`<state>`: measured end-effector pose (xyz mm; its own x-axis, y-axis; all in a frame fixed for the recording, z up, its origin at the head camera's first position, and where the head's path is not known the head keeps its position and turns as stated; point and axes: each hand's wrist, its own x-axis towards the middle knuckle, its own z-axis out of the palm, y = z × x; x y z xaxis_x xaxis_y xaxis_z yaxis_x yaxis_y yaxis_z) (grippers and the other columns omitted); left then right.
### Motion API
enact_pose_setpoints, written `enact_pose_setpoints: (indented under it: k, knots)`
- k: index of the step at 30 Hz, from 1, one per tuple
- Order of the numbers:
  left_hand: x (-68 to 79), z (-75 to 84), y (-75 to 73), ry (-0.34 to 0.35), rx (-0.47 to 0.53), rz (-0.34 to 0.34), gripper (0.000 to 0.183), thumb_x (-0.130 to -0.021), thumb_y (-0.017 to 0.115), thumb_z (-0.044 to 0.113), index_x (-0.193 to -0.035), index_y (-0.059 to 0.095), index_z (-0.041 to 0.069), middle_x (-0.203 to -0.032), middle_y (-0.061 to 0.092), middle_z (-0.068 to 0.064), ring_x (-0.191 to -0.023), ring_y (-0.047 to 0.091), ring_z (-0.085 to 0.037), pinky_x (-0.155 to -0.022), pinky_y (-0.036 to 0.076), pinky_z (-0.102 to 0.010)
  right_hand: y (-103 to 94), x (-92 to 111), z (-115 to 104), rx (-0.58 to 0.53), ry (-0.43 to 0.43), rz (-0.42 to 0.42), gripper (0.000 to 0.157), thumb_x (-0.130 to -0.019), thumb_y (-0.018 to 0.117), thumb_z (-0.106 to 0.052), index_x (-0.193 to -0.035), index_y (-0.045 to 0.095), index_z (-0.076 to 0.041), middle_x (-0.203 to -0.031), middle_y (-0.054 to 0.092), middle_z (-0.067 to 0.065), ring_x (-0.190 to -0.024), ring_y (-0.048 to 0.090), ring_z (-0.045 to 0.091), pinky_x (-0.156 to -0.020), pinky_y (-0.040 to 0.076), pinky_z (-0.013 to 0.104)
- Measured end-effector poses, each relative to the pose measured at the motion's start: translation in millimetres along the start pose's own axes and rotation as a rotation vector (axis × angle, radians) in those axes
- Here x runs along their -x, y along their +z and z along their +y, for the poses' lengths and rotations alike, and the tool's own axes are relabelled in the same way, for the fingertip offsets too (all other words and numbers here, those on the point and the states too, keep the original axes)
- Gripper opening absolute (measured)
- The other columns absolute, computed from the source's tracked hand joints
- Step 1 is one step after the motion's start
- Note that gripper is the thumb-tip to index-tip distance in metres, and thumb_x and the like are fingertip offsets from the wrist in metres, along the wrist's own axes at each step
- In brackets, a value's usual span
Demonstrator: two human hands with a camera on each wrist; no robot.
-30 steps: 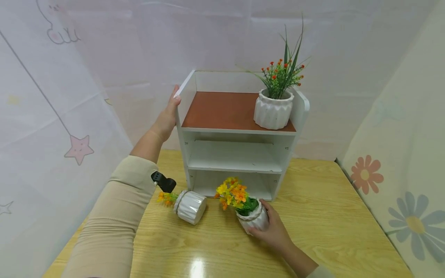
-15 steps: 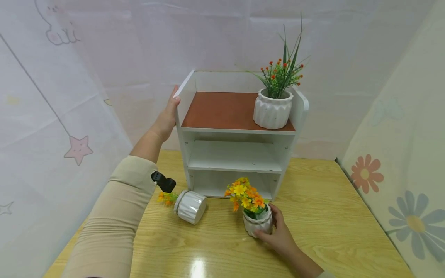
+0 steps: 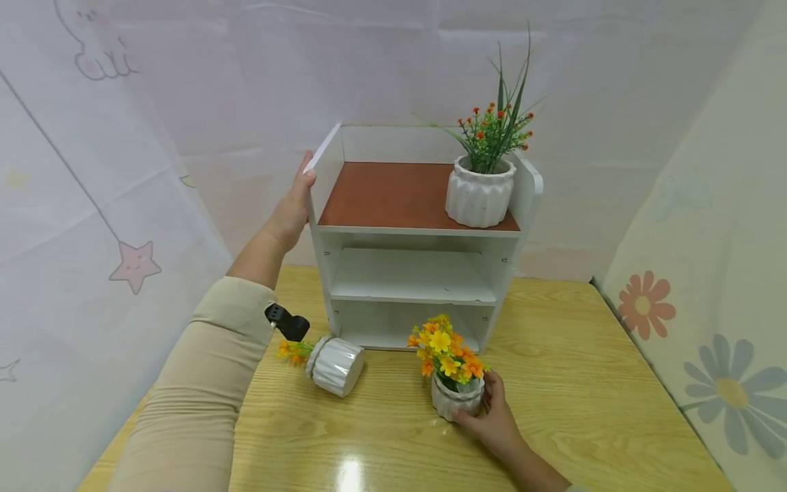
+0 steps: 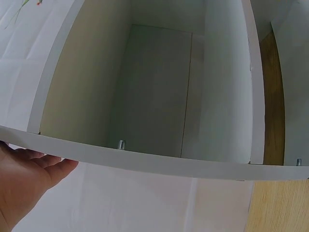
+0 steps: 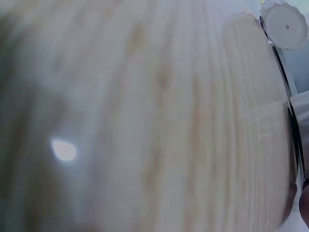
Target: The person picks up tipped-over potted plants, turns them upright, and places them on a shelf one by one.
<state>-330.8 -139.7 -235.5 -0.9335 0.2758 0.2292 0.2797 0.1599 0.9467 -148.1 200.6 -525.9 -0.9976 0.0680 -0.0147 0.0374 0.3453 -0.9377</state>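
Note:
In the head view my right hand [image 3: 494, 420] grips a small white ribbed flowerpot [image 3: 453, 403], thumb on the front and fingers round the right side. Yellow and orange flowers [image 3: 444, 347] fill this pot, which stands nearly upright at the table. My left hand [image 3: 292, 212] holds the left side panel of a white shelf unit [image 3: 413, 299], its thumb on the panel's edge. The left wrist view shows the left fingers [image 4: 60, 170] against the panel's outer face. At the right border of the right wrist view, a fingertip [image 5: 304, 205] touches the pot, mostly cut off.
A second white flowerpot [image 3: 336, 367] with yellow flowers lies on its side, left on the wooden table [image 3: 572, 383]. On the shelf's brown top [image 3: 387, 195] stands a white pot [image 3: 481, 195] with red flowers and tall grass. Printed cloth [image 3: 393, 68] hangs behind.
My right hand has turned the held flowerpot from tilted left to nearly upright, shifting slightly right. The left hand stays on the shelf unit, and the other pots have not moved.

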Motion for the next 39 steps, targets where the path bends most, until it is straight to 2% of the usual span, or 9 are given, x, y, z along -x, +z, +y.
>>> enact_pose_setpoints:
  k: [9,16,20,28,39]
  knots:
    - [-0.4,0.2,0.1,0.007,-0.003,0.001,0.059,-0.103,0.015,0.044,-0.157,-0.008,0.035,-0.166,-0.011,0.005,-0.152,-0.005,-0.021,-0.119,0.006,-0.058,1.7,3.1,4.1,-0.004,0.038,0.001,0.093,-0.077,0.083,-0.02,-0.142,0.018,-0.002,-0.151,0.032,0.03,-0.143,0.029,0.046,-0.115,0.025,0.06]
    - [-0.2,0.9,-0.5,0.013,-0.015,0.001,0.059,-0.103,0.015,0.043,-0.157,-0.008,0.034,-0.166,-0.012,0.005,-0.152,-0.006,-0.02,-0.119,0.006,-0.059,3.0,-0.3,8.2,0.0,0.044,-0.001,0.098,-0.076,0.083,-0.023,-0.147,0.017,-0.005,-0.155,0.027,0.027,-0.145,0.024,0.047,-0.116,0.022,0.059]
    - [-0.3,1.0,0.0,0.013,-0.011,-0.002,0.059,-0.103,0.014,0.043,-0.157,-0.008,0.035,-0.166,-0.013,0.005,-0.152,-0.007,-0.02,-0.119,0.005,-0.059,4.2,-1.0,7.2,-0.01,0.049,-0.012,0.099,-0.074,0.085,-0.021,-0.148,0.021,-0.006,-0.156,0.027,0.026,-0.145,0.024,0.045,-0.117,0.02,0.059]
    - [0.2,0.0,0.0,0.01,0.003,0.004,0.059,-0.103,0.015,0.042,-0.157,-0.008,0.033,-0.165,-0.013,0.007,-0.151,-0.008,-0.018,-0.119,0.003,-0.058,7.6,-2.0,3.5,0.054,0.094,-0.011,0.098,-0.071,0.088,-0.027,-0.146,0.027,-0.008,-0.153,0.035,0.024,-0.142,0.033,0.043,-0.115,0.026,0.06]
    - [1.6,0.1,0.4,0.008,0.004,0.014,0.059,-0.103,0.016,0.042,-0.157,-0.007,0.035,-0.166,-0.012,0.007,-0.151,-0.007,-0.018,-0.119,0.004,-0.058,8.1,-9.8,-8.4,0.059,0.085,-0.022,0.102,-0.072,0.087,-0.033,-0.149,0.025,-0.007,-0.157,0.03,0.022,-0.147,0.024,0.04,-0.117,0.022,0.057]
